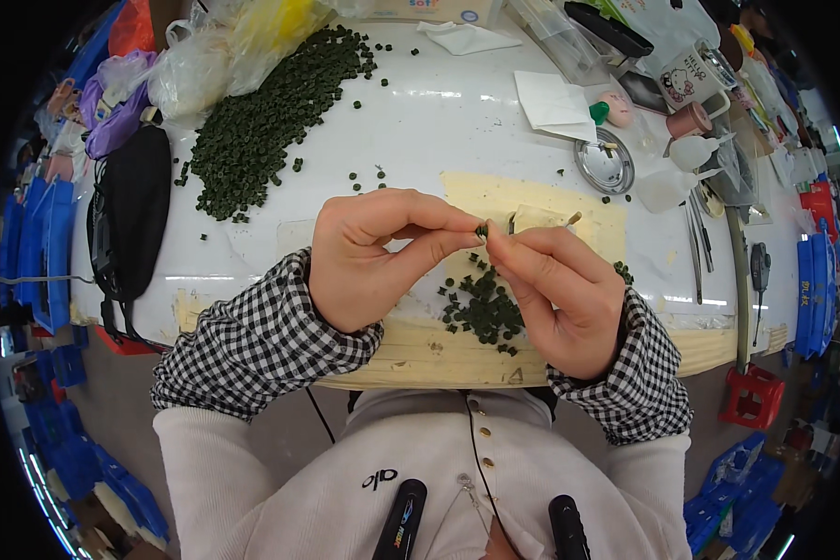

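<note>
My left hand (369, 247) pinches a small dark green part (482, 231) between thumb and forefinger. From the other side, the fingertips of my right hand (569, 294) meet it, also pinched together. The part is too small to make out in detail. Below and between my hands lies a small pile of similar dark green pieces (485, 308), close to the table's front edge. Toward the far left spreads a much larger heap of the same pieces (261, 131). Yellowish sheets (476, 191) are fixed to the table behind my fingers.
A round metal dish (605, 168) stands right of centre, beside white paper (551, 103). Tweezers (693, 247) and white squeeze bottles (667, 189) lie at the right, near a mug (689, 79). A black pouch (135, 215) and plastic bags (191, 79) are on the left.
</note>
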`<control>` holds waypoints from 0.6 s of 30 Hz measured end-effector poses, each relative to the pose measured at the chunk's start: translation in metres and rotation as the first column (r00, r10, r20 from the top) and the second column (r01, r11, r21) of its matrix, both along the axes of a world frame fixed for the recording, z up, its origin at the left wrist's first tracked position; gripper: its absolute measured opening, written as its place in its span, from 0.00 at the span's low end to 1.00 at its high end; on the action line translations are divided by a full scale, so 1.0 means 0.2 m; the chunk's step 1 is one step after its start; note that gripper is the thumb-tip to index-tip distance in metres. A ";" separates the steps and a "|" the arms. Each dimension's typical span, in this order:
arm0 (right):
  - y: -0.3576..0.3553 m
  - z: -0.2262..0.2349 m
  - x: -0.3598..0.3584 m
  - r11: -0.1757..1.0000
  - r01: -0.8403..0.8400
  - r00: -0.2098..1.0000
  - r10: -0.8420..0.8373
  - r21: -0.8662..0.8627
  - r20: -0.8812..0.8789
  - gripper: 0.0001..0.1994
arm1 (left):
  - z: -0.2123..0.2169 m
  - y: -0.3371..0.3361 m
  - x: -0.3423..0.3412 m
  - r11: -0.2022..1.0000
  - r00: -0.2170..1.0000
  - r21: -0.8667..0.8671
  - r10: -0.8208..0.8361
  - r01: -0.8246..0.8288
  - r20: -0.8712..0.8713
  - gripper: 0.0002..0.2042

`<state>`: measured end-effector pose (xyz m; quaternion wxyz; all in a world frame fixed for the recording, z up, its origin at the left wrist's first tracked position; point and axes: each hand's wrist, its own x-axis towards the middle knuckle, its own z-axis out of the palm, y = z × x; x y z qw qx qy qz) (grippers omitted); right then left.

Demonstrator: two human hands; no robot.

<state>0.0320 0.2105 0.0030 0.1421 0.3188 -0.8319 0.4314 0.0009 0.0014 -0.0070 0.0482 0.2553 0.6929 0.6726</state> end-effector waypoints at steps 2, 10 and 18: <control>0.00 0.01 0.00 1.000 0.001 1.000 -0.001 -0.009 0.021 0.21 | 0.01 0.00 0.00 1.000 1.000 0.022 -0.005 0.004 0.023 0.08; 0.06 0.11 -0.01 0.985 0.163 0.987 -0.163 0.059 -0.007 0.15 | 0.01 -0.01 -0.01 0.998 0.999 0.053 -0.019 0.017 0.048 0.07; 0.19 0.08 -0.09 0.912 0.357 0.933 -0.357 0.202 -0.036 0.07 | 0.01 -0.01 -0.01 0.998 0.999 0.045 -0.037 0.038 -0.025 0.08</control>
